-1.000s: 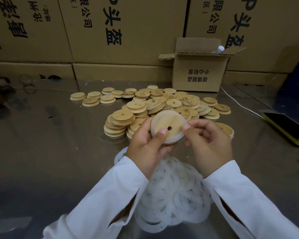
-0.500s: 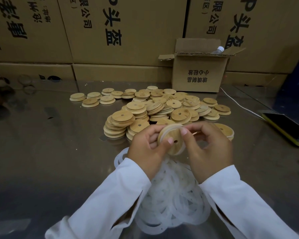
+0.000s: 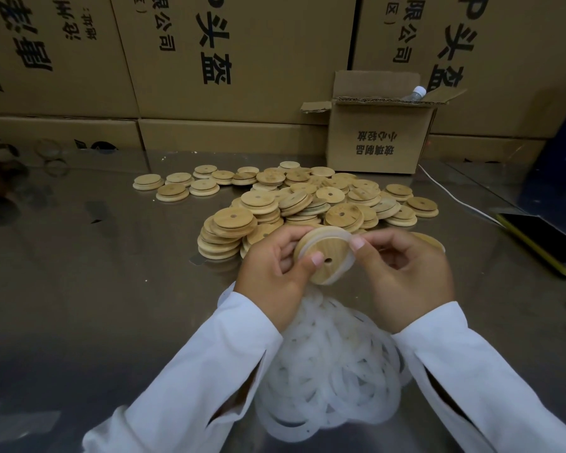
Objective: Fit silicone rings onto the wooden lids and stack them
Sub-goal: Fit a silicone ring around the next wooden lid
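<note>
A round wooden lid [image 3: 327, 253] with a small centre hole is held over the table, face towards me, a translucent silicone ring [image 3: 346, 238] around its edge. My left hand [image 3: 273, 273] grips the lid from the left, thumb on its face. My right hand [image 3: 406, 273] pinches the ring at the lid's upper right rim. A heap of loose white silicone rings [image 3: 327, 371] lies below my wrists. Behind my hands spreads a pile of wooden lids [image 3: 307, 204], with a short stack [image 3: 224, 235] at its left.
A small open cardboard box [image 3: 374, 138] with a bottle inside stands behind the lids. Large printed cartons [image 3: 229, 53] wall off the back. A white cable [image 3: 451, 194] and a dark flat device [image 3: 543, 240] lie at the right on the reflective metal table [image 3: 95, 273].
The lid dropped lower and tilted on edge, then turned its face back towards me. My right hand's fingers moved round the rim to its upper right, working the ring on.
</note>
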Demonstrator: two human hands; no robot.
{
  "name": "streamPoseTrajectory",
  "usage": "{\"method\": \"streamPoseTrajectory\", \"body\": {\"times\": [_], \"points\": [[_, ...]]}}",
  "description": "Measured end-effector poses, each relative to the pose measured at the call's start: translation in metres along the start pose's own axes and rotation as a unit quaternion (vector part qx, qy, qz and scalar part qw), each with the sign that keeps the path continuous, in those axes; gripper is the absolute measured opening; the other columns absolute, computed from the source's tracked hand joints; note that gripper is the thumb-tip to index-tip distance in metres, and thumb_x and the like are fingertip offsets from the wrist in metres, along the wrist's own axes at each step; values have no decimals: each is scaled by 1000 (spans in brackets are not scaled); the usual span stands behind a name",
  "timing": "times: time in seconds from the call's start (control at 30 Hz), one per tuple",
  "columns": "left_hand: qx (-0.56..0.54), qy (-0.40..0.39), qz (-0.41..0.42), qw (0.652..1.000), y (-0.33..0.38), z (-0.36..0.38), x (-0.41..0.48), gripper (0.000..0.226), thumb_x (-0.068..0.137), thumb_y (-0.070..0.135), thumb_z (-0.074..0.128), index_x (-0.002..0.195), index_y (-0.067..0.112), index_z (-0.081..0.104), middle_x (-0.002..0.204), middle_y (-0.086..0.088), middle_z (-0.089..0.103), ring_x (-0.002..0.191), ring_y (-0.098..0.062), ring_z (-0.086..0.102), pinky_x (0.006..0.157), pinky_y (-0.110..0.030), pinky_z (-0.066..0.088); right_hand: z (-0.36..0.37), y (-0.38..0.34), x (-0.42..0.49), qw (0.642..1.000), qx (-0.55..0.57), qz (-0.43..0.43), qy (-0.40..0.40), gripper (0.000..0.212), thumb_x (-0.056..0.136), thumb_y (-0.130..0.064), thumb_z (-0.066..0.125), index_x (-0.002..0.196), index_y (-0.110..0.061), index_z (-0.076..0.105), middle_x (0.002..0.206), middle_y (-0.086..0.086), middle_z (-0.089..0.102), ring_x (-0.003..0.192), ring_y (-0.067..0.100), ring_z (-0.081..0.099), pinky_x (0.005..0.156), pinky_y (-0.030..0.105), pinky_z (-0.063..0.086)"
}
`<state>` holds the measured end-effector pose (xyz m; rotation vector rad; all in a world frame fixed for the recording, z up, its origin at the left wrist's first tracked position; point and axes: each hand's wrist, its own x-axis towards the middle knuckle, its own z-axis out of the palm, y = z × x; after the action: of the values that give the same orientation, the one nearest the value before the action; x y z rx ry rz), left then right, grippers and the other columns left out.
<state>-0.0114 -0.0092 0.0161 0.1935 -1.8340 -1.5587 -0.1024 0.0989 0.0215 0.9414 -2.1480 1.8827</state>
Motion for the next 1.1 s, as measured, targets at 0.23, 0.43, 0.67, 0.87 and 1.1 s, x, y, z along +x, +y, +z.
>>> {"method": "streamPoseTrajectory", "body": {"times": [0.23, 0.43, 0.67, 0.87, 1.1], "points": [[-1, 2, 18, 1000, 1, -4, 3, 28, 83, -4, 59, 95, 22, 60, 92, 5, 69, 85, -2, 66, 74, -14, 50, -3, -4, 2, 1000, 6, 6, -15, 15, 78, -20, 68, 68, -30, 65, 73, -9, 65, 67, 6, 56, 60, 7, 42], [-50, 15, -33, 998, -3, -2, 1, 20, 82, 0, 60, 96, 14, 64, 89, -3, 72, 81, -9, 68, 69, -23, 54, 0, -4, -3, 1000, 22, -5, -10, 13, 78, -20, 68, 70, -30, 65, 72, -5, 66, 71, 17, 59, 68, 23, 49], [-109, 68, -87, 988, -2, 3, 1, 18, 84, 4, 59, 101, 10, 63, 87, -9, 73, 77, -23, 68, 75, -44, 53, 3, -3, -7, 999, -10, -48, 22, 7, 74, -24, 69, 76, -31, 68, 76, -2, 65, 66, 5, 56, 61, 13, 46], [-99, 40, -100, 989, -4, 5, 0, 24, 81, 1, 62, 103, 13, 62, 93, -5, 72, 82, -16, 69, 73, -37, 56, 2, -2, -7, 996, -41, -66, 41, 15, 75, -17, 70, 68, -29, 65, 75, -5, 63, 70, 2, 55, 61, 6, 41], [-69, 52, -88, 992, -3, 2, 0, 15, 83, 7, 61, 97, 8, 66, 87, -8, 71, 77, -13, 67, 69, -26, 55, 3, -8, -8, 1000, -12, -9, -16, 17, 74, -18, 68, 60, -28, 64, 58, -4, 43, 53, 4, 43, 52, 8, 35]]}}
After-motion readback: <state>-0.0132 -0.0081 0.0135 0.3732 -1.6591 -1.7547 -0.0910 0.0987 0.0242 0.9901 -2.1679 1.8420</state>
